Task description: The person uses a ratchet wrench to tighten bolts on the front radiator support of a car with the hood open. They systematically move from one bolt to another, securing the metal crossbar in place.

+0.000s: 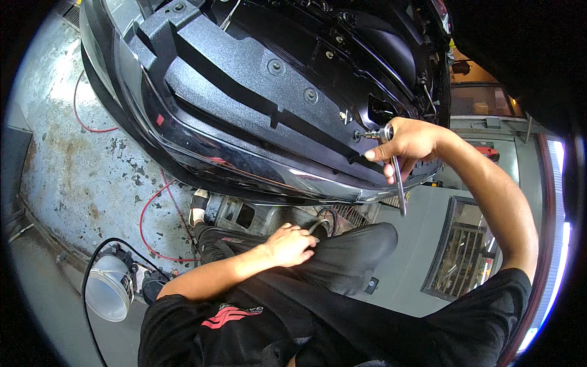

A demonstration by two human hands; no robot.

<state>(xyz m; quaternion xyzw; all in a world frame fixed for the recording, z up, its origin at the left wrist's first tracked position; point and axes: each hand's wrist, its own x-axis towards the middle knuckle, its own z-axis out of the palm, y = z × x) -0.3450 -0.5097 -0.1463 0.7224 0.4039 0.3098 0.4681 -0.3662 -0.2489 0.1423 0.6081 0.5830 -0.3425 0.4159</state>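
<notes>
Ratchet (399,183), partly covered by right hand (411,140), car (244,64) cut off

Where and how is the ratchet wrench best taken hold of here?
Probably by the free end of the ratchet wrench, coming from the person's right: that slim length juts out bare below the right hand, which wraps the head end, while the socket points left at the dark panel.

White bucket (109,295), red hose (141,221) on worn floor (52,156)
</notes>
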